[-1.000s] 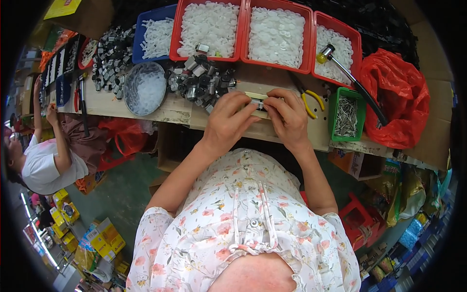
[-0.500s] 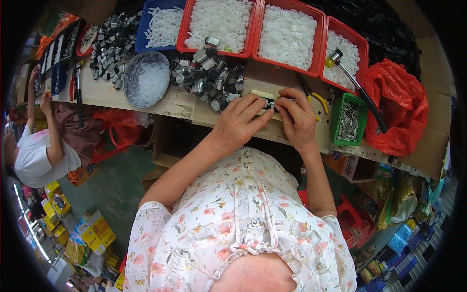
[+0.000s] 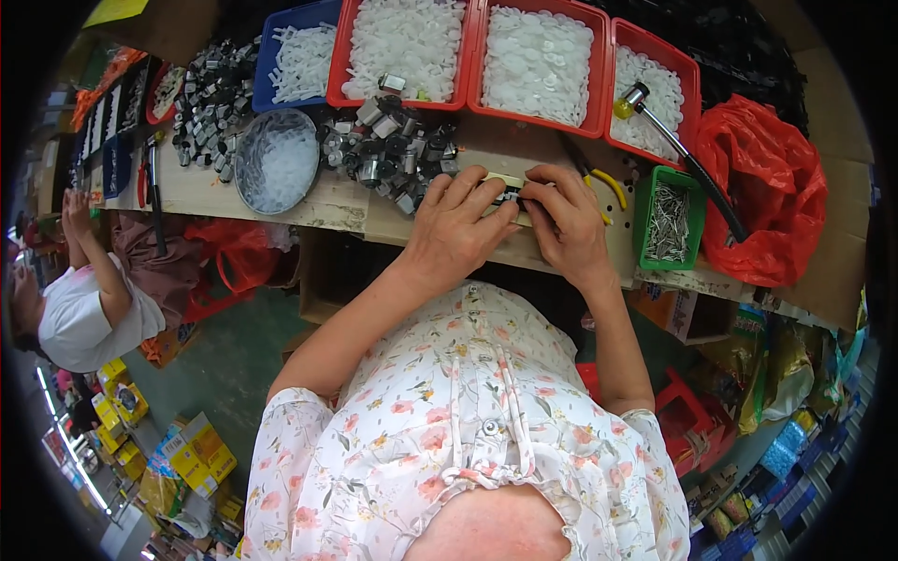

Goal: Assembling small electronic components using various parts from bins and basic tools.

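At the front edge of the bench my left hand (image 3: 460, 224) and my right hand (image 3: 569, 229) work close together. Between their fingertips is a small black-and-silver part (image 3: 509, 194), mostly covered by the fingers. Both hands look closed on it in a pinch. Just behind it a cream-coloured block (image 3: 506, 179) lies on the bench. A heap of similar silver-and-black parts (image 3: 385, 140) spreads to the left of my left hand. Yellow-handled pliers (image 3: 608, 187) lie just beyond my right hand.
Red trays (image 3: 475, 56) of white plastic pieces and a blue tray (image 3: 257, 79) line the back. A round metal bowl (image 3: 239, 164) stands left; a green box (image 3: 645, 220) of metal pins, a hammer (image 3: 697, 173) and a red bag (image 3: 762, 196) are right. Another person (image 3: 89, 304) sits far left.
My fingers have shifted slightly around the small part, and my right fingertips sit closer over it. The view has moved a little. At far left the other person's hands have come together.
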The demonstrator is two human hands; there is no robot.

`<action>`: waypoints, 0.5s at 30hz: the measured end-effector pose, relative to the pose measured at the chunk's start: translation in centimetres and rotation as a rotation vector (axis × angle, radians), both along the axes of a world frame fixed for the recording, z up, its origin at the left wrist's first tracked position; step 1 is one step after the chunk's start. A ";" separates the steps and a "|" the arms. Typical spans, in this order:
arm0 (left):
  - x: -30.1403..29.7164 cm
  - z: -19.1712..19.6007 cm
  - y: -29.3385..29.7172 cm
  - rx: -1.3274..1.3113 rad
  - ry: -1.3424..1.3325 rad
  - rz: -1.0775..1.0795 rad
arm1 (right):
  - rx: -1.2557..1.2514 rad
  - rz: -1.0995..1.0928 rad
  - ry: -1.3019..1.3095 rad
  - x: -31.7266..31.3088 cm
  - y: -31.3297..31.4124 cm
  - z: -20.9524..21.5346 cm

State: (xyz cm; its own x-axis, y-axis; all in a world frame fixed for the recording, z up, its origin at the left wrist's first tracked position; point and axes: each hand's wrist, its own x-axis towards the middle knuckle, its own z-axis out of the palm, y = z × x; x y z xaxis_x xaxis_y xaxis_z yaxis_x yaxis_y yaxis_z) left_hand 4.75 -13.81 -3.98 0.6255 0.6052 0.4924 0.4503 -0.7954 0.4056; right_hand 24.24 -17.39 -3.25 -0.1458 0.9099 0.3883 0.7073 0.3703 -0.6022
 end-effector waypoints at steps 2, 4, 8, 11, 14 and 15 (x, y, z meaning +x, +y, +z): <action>0.1 0.3 0.2 0.014 0.014 0.002 | -0.004 0.001 -0.035 0.5 -0.4 0.8; 0.0 0.4 0.2 -0.026 0.025 0.006 | 0.054 -0.099 -0.076 1.7 -1.2 1.4; 0.0 1.6 1.5 -0.081 -0.032 -0.049 | 0.052 -0.495 -0.093 6.4 -3.2 3.2; 1.3 2.5 3.7 -0.013 -0.093 -0.006 | -0.106 -0.643 -0.205 9.7 -4.6 2.4; 3.0 3.1 6.8 0.035 0.021 0.049 | -0.160 -0.631 -0.211 10.6 -4.8 1.8; 3.7 3.2 7.8 0.030 0.076 0.061 | -0.156 -0.630 -0.210 10.7 -4.7 1.8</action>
State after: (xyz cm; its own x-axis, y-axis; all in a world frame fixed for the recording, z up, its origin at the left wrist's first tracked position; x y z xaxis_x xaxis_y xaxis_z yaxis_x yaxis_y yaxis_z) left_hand 8.40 -6.00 -0.81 0.6240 0.6291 0.4635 0.5269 -0.7767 0.3450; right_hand 34.92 -22.10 -1.41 0.3724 0.8888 0.2672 0.8672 -0.2307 -0.4413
